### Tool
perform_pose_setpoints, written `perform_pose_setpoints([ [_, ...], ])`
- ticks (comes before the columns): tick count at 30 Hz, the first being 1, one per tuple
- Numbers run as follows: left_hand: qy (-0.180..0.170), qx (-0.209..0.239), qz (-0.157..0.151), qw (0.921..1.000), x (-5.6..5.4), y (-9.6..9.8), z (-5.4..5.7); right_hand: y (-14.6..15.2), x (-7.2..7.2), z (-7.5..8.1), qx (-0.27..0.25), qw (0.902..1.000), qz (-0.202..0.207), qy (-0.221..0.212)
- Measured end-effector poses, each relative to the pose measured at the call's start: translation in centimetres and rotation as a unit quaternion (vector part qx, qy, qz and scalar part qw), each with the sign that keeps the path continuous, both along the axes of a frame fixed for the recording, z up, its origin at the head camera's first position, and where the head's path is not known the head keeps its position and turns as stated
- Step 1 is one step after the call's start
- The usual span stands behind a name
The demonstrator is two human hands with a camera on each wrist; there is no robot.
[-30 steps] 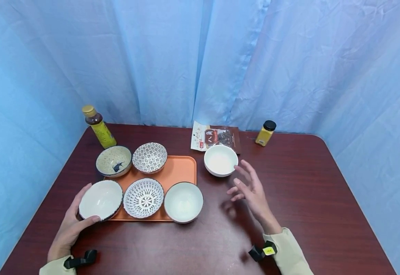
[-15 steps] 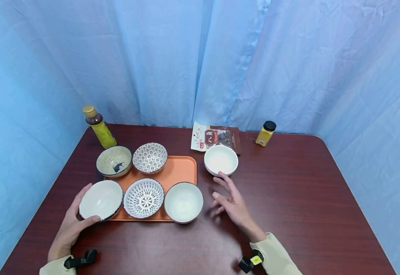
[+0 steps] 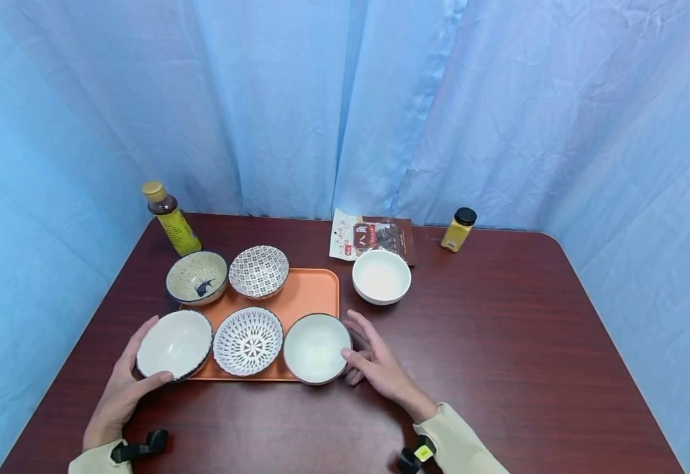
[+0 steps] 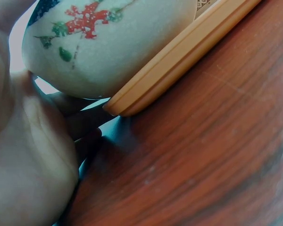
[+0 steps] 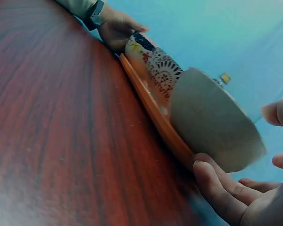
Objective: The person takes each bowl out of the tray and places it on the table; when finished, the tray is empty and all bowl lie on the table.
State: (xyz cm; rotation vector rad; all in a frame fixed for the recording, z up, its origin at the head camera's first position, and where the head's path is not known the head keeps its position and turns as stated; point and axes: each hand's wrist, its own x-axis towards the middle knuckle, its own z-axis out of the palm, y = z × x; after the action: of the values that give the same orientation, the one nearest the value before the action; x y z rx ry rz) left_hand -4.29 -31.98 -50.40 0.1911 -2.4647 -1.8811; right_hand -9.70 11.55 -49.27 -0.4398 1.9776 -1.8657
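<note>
My left hand (image 3: 118, 392) holds the white bowl (image 3: 174, 345) at the near left of an orange tray (image 3: 312, 289), thumb at its near rim. In the left wrist view this bowl has a red flower (image 4: 87, 20) on its side, and the fingers reach low beside the tray's end (image 4: 127, 103). At the tray's right end stands a plain pale bowl (image 3: 317, 349) with a dark rim. My right hand (image 3: 380, 370) is beside it with fingers spread. In the right wrist view, the lower fingers (image 5: 221, 193) are at the tray's end below this pale bowl (image 5: 212, 122).
Between these bowls is a leaf-patterned bowl (image 3: 247, 341). Behind are a lattice-patterned bowl (image 3: 259, 271) and a speckled bowl (image 3: 195, 278), near a yellow-capped bottle (image 3: 173, 220). Farther right are a white bowl (image 3: 381, 278), a food packet (image 3: 374, 237) and a yellow jar (image 3: 459, 230).
My right hand has moved left and nearer, from beside the separate white bowl to the pale bowl at the tray's right end. The left hand and the bowls have stayed in place.
</note>
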Motion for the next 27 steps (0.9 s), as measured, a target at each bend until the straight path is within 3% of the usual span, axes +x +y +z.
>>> perform_pose_setpoints([
  [8, -0.009, -0.002, 0.003, 0.9999, -0.1, 0.1, 0.0, -1.0, 0.2, -0.7, 0.002, 0.9996, 0.027, 0.009],
  [15, 0.004, -0.005, 0.0, 1.0, 0.1, 0.1, 0.0, -1.5, 0.5, -1.1, 0.004, 0.9997, 0.025, -0.003],
  [27, 0.001, -0.016, 0.001, 0.9999, 0.0, 0.2, 0.1, -1.6, 0.5, -0.7, -0.038, 0.9983, 0.034, -0.028],
])
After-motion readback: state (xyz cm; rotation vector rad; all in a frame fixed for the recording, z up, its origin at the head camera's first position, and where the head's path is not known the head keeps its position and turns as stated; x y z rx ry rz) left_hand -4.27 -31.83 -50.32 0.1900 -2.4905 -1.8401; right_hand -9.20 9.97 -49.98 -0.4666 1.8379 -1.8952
